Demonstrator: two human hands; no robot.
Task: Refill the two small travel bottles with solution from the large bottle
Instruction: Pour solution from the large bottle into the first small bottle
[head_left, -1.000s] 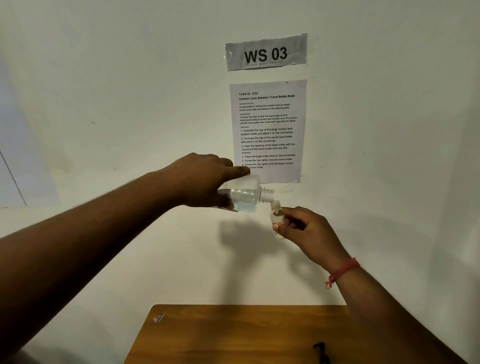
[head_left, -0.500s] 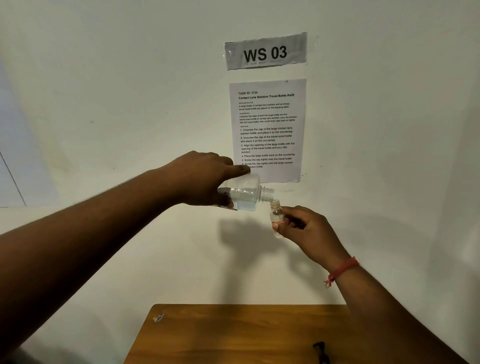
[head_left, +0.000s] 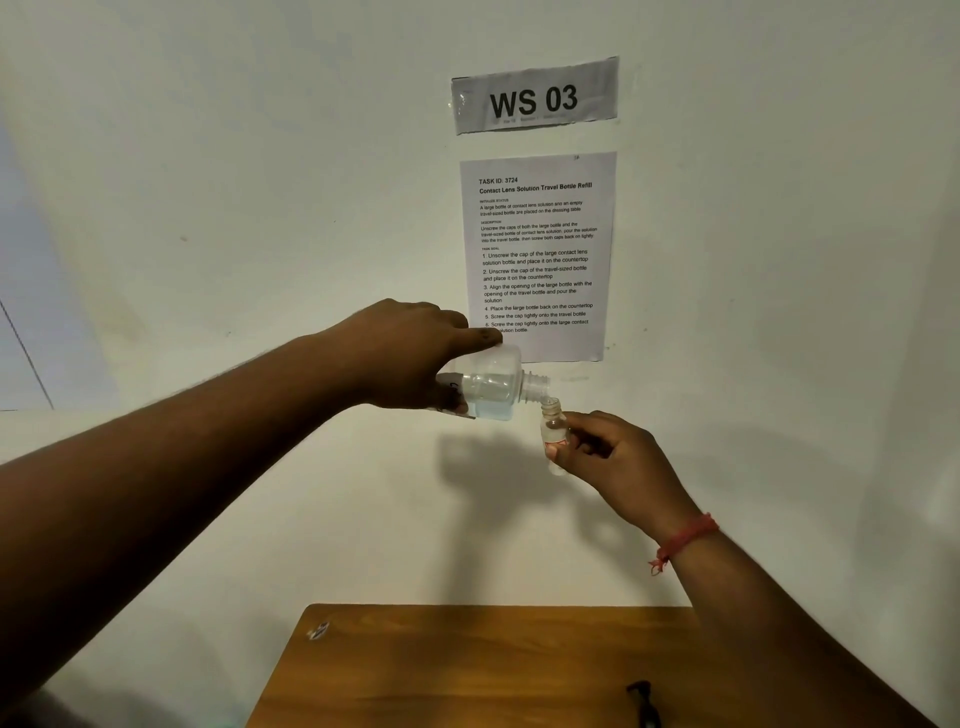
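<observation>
- A wooden table (head_left: 467, 670) fills the bottom of the view, its far edge against the wall; a small dark object (head_left: 644, 701) lies near its right side, too cut off to identify, and a small pale mark (head_left: 318, 630) sits at its left corner.
- Above the table, both arms reach forward in mid-air. The right hand (head_left: 618, 462), with a red thread band (head_left: 683, 540) at the wrist, pinches a small clear travel bottle (head_left: 555, 434) between thumb and curled fingers, holding it upright with its open mouth at the top.
- The left hand (head_left: 410, 358) grips the large bottle (head_left: 491, 387) from above, fingers wrapped round its base end, forefinger stretched along the top. The clear bottle lies tipped close to horizontal, neck pointing right, with liquid pooled along its lower side.
- The large bottle's uncapped neck sits just over the travel bottle's mouth, the two openings touching or very nearly so.
- Behind the hands, their shadows fall on the white wall (head_left: 208, 208), where a printed instruction sheet (head_left: 537, 254) headed "Contact Lens Solution Travel Bottle Refill" hangs below a taped label (head_left: 535, 96) reading "WS 03".
</observation>
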